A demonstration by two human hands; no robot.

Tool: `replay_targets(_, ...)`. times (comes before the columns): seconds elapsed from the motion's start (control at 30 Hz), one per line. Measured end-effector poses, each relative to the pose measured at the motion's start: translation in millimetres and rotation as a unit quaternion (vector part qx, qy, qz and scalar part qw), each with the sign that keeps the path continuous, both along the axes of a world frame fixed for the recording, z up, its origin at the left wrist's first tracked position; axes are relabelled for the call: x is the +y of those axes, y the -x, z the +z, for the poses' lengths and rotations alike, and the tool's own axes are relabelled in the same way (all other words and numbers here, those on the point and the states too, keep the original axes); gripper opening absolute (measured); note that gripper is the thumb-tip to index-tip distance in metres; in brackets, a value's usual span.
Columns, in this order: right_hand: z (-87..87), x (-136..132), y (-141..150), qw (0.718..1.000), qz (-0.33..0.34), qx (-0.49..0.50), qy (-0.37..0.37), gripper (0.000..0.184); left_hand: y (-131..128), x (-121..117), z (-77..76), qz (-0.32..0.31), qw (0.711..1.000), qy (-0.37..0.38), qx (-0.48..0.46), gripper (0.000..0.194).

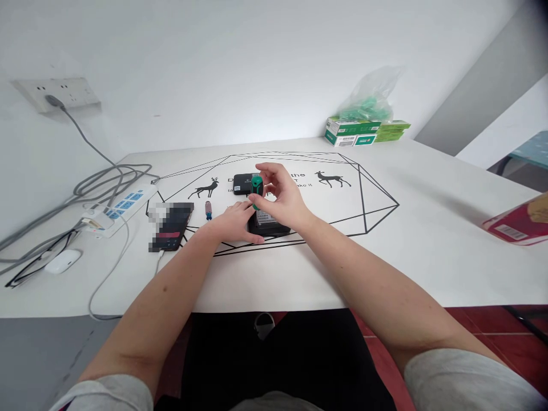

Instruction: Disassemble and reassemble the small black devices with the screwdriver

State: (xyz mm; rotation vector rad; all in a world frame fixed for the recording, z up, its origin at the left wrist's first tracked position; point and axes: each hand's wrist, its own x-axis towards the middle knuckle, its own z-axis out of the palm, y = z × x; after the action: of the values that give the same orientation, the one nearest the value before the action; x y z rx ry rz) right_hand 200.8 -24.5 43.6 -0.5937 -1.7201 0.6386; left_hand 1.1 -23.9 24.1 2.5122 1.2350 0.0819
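Observation:
A hard drive (265,217) with a pale label lies in a black open case (269,229) at the middle of the table. My left hand (234,221) grips the case from the left, its thumb along the front edge and its fingers toward the back. In my right hand (280,191), a green and black screwdriver (257,185) stands roughly upright over the drive, held by thumb and fingers. The screwdriver's tip is hidden behind the hands. Just behind lies a flat black cover (242,184) with a small white label.
Left of my hands are a small screwdriver (208,210) and a phone (173,225) on a cable. Further left are a power strip (124,208), glasses (40,257) and a white earbud case (63,261). Green-white boxes (353,131) stand back right; a red packet (518,222) lies far right.

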Motion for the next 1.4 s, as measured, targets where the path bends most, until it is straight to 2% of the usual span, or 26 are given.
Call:
replay_targets(0.53, 0.8, -2.7, -0.5, 1.0, -0.001, -0.005, 0.009, 0.05, -2.9, -4.4, 4.3, 0.018, 1.0, 0.007, 0.016, 0.118)
replay_targets(0.77, 0.3, -0.4, -5.0, 0.998, 0.062, -0.001, 0.012, 0.041, -4.3, -4.3, 4.6, 0.021, 0.999, 0.001, 0.026, 0.112)
replay_targets(0.97, 3.3, -1.3, -3.3, 0.999, -0.008, -0.042, -0.031, 0.045, -3.4, -4.6, 4.2, 0.029, 0.999, 0.015, 0.014, 0.117)
replay_targets(1.13, 2.7, -4.2, -3.1, 0.999, 0.029, -0.026, 0.015, 0.051, -3.4, -3.6, 2.2, 0.024, 1.0, -0.001, 0.019, 0.113)
replay_targets(1.23, 4.3, -5.1, -3.9, 0.998, 0.06, -0.02, 0.024, 0.046, -2.2, -1.8, -0.5, 0.02, 1.0, -0.008, 0.017, 0.11)
replay_targets(1.4, 6.3, -5.0, -3.3, 0.999, 0.006, -0.04, -0.006, 0.044, 0.4, 2.1, -4.9, 0.0, 1.0, -0.01, -0.011, 0.114)
